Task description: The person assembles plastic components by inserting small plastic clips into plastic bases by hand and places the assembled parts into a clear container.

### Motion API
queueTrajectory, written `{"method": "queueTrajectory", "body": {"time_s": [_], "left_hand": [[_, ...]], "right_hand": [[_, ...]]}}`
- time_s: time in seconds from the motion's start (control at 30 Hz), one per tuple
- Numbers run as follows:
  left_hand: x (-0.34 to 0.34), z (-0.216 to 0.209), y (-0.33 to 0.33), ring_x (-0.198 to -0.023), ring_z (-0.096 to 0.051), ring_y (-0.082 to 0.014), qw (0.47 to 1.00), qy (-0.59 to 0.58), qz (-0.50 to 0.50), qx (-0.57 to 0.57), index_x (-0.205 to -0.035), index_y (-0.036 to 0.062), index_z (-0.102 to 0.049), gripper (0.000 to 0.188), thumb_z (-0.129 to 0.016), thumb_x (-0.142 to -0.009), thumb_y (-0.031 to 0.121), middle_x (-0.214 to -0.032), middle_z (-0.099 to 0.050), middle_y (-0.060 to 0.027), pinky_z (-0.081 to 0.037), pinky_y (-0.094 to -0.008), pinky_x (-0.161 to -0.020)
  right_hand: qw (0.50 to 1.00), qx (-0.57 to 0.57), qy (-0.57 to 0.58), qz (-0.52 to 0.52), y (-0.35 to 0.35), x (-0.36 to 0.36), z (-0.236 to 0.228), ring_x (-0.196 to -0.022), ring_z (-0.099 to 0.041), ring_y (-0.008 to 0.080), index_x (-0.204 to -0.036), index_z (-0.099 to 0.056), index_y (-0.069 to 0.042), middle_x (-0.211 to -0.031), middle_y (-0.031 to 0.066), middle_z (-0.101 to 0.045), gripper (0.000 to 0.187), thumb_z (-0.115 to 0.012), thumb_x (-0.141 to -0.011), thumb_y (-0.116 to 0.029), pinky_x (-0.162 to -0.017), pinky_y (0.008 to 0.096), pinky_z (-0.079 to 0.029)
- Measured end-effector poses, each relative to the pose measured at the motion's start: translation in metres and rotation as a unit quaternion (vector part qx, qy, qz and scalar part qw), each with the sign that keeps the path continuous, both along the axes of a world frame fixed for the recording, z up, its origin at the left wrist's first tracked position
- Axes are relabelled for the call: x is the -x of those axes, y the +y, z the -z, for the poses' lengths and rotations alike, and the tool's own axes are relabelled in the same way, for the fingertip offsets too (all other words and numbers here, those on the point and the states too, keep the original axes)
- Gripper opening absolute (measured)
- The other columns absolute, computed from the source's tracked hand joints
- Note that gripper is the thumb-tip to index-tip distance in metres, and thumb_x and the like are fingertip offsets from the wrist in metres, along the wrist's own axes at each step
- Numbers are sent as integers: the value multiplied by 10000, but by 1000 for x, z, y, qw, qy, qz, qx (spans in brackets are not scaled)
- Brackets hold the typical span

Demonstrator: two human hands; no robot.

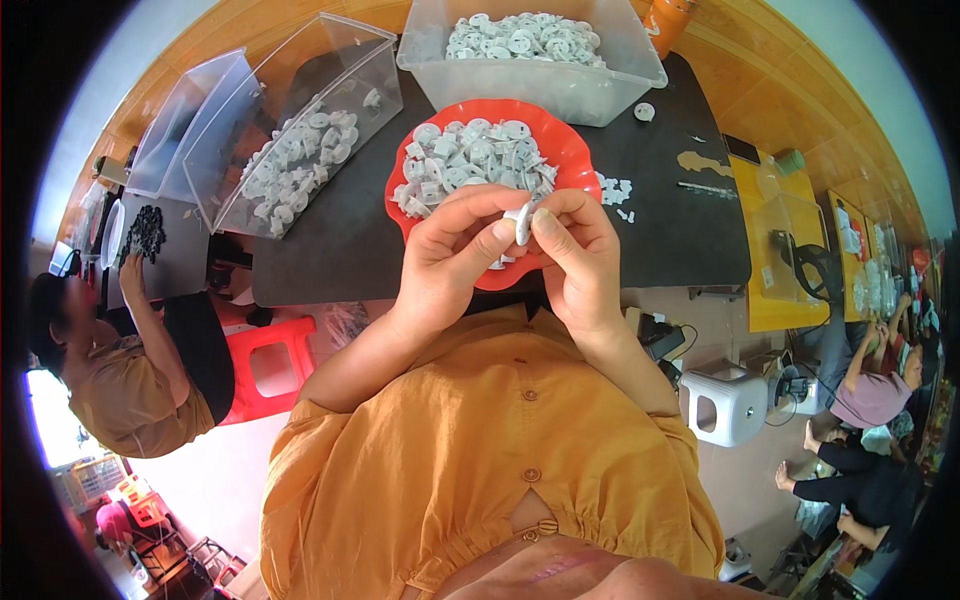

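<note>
- The white part (pixel 522 224) is held in the air, above the near right side of the red bowl (pixel 573 150), which stands close to the near edge of the table (pixel 690 250).
- The left hand (pixel 445 250) pinches this part from its left, thumb against index finger; the grip is narrow.
- The right hand (pixel 578 245) pinches it from the right, also narrowly; neither hand is nearer, because the part sits between both thumb tips.
- The part seems to stand on its edge, with its long axis running roughly from near to far, a little tilted. Whether it is one piece or two joined, I cannot tell.
- Similar parts fill the bowl, below the fingers.
- Small pieces (pixel 615 188) lie just beside the bowl, toward the right edge of the table.
- A big bin (pixel 530 88) stands at the far edge; another bin (pixel 385 75) stands at the left edge.
</note>
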State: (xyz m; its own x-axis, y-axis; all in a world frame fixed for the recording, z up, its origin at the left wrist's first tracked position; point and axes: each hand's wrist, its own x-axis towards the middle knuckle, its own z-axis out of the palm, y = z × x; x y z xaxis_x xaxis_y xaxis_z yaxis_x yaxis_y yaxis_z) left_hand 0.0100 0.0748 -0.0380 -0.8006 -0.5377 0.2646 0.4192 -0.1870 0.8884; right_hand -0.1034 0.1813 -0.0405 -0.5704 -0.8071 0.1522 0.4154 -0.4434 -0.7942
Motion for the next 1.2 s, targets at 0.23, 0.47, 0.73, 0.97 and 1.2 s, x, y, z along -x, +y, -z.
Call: {"method": "queueTrajectory", "body": {"time_s": [0.23,0.47,0.73,0.97,1.2], "left_hand": [[-5,-5,-5,-1019,-598,-141,999,4,8,31,-1203,-16,-647,242,-579,-971,-20,-1198,-583,-67,-518,-278,-856],[-1,-6,-3,-971,-601,-130,999,-20,21,-36,-1199,-17,-650,236,-582,-973,-10,-1153,-600,-55,-502,-283,-854],[-1,-9,-1,-989,-605,-130,1000,-17,11,-19,-1191,-10,-657,234,-584,-969,-14,-1169,-602,-53,-504,-276,-875],[-26,-35,-78,-923,-660,-146,873,-115,-337,335,-1164,4,-669,233,-643,-932,1,-1137,-676,-73,-532,-265,-796],[-95,-73,-237,-1062,-660,-227,604,-336,-473,547,-1176,84,-710,260,-647,-942,178,-1131,-690,-113,-511,-329,-909]], "right_hand": [[999,11,-6,-37,0,2,1,-781,-639,143,-984,-583,-20,-887,74,-670,109,-657,-958,-96,-714,271,-510],[996,15,-54,-75,2,9,2,-790,-657,164,-1014,-567,-25,-905,84,-676,122,-636,-974,-118,-734,290,-527],[998,17,-35,-50,-1,4,1,-795,-650,131,-1003,-561,-28,-913,62,-661,124,-628,-985,-132,-721,256,-527],[966,-114,195,122,31,49,8,-783,-586,54,-988,-642,-8,-861,5,-642,79,-657,-948,-75,-685,213,-472],[651,-298,647,264,77,113,52,-883,-606,263,-956,-732,-71,-928,76,-631,149,-750,-820,-130,-769,372,-498]]}}
